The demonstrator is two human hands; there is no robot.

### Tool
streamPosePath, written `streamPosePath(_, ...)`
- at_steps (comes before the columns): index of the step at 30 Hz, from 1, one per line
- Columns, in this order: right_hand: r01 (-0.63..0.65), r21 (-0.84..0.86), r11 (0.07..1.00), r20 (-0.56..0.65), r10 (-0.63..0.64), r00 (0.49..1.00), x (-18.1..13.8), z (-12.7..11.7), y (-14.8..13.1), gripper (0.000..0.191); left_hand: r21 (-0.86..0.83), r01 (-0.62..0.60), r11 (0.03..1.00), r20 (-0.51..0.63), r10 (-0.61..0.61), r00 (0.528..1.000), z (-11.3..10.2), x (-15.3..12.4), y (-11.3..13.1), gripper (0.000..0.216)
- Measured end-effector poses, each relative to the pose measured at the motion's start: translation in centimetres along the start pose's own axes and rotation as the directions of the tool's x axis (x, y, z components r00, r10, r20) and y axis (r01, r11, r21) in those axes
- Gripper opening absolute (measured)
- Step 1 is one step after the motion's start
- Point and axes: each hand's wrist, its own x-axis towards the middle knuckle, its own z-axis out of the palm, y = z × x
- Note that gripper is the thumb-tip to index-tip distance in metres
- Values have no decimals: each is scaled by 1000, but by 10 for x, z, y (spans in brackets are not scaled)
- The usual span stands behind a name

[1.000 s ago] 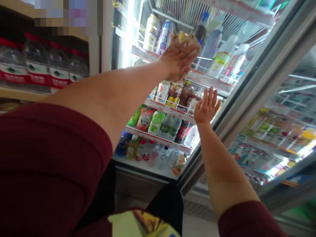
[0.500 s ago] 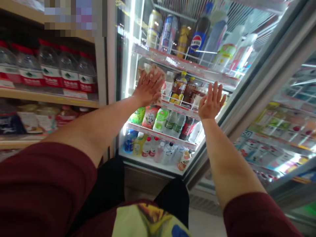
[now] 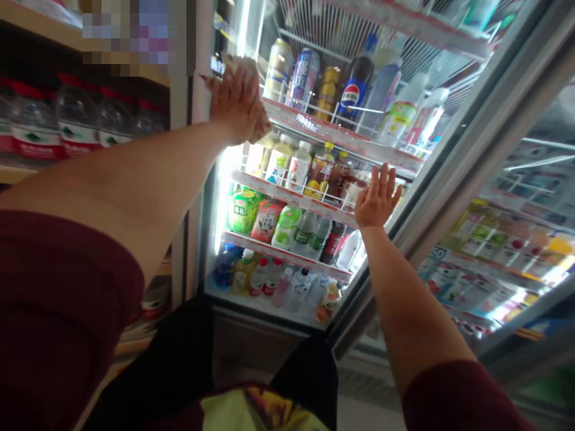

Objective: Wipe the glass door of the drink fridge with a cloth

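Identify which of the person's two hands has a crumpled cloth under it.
The left hand: it is the one higher in the picture, with crumpled cloth showing around its fingers. The right hand, lower, shows no cloth.

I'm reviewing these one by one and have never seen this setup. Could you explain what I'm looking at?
There's no machine: these are a person's two bare hands, seen by a head-worn camera looking forward and down. Before them stands a drinks cooler's glass door, with bottles on lit shelves behind it. The left hand is over a bunched cloth; whether it grips or just presses it is unclear. The right hand holds nothing visible, its fingers spread toward the glass.
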Motion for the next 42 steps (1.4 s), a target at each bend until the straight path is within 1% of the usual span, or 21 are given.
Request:
streamPosePath(2,3,1,1000,6,-3,1000,0,0,0,64,5,21,1000,-43,-21,999,10,-18,-10,77)
streamPosePath(5,8,-1,1000,18,-8,1000,0,1,1,64,29,38,999,-50,-36,998,31,-62,-32,88)
streamPosePath(6,9,0,1000,19,-9,1000,0,2,1,64,24,19,1000,-45,-17,999,38,-78,-40,92)
streamPosePath(7,10,3,1000,20,-10,1000,0,2,1,64,7,-1,1000,-43,1,999,44,-93,-49,96)
streamPosePath(8,10,7,1000,19,-10,1000,0,2,1,64,-23,6,1000,-53,-7,999,50,-107,-59,101)
streamPosePath(10,6,17,1000,18,-6,1000,0,1,0,64,-71,20,997,-32,-22,999,59,-127,-76,105)
streamPosePath(12,2,21,1000,22,-3,1000,0,0,-2,63,-90,21,996,-12,-22,1000,63,-135,-89,107)
streamPosePath(13,0,22,1000,26,0,1000,0,-1,-2,63,-89,10,996,-7,-11,1000,64,-134,-93,108)
streamPosePath(15,-4,26,1000,36,4,999,1,-2,-4,64,-81,-16,997,-41,12,999,62,-121,-93,107)
streamPosePath(18,-14,25,1000,68,13,998,1,-4,-6,64,-63,-14,998,-100,7,995,51,-85,-73,100)
streamPosePath(21,-21,6,1000,97,20,995,2,-6,-6,64,-29,28,999,-101,-30,994,37,-43,-36,87)
streamPosePath(23,-21,4,1000,93,20,995,2,-5,-6,63,3,44,999,-98,-43,994,31,-20,-9,81)
streamPosePath(25,-17,10,1000,77,16,997,2,-5,-6,62,24,36,999,-112,-33,993,29,-7,16,77)
streamPosePath(27,-16,8,1000,67,16,998,2,-5,-6,62,35,-24,999,-127,28,991,32,-5,37,74)
streamPosePath(29,-16,-9,1000,77,17,997,2,-6,-7,62,51,-128,991,-101,132,986,40,-16,54,74)
streamPosePath(32,-18,-42,999,109,23,994,3,-9,-8,63,74,-272,959,7,273,962,60,-57,69,74)
streamPosePath(35,-25,-64,998,133,34,990,4,-10,-8,64,66,-374,925,136,363,922,87,-115,71,70)
streamPosePath(37,-27,-57,998,136,35,990,5,-10,-8,65,43,-395,918,196,380,904,102,-148,66,65)
streamPosePath(38,-28,-43,999,132,33,991,4,-10,-8,66,29,-398,917,214,383,899,107,-159,63,63)
streamPosePath(40,-27,-5,1000,116,27,993,4,-10,-7,66,-2,-405,914,238,394,888,111,-166,55,60)
streamPosePath(42,-25,26,999,96,22,995,4,-10,-7,66,-41,-431,901,249,427,869,106,-155,51,59)
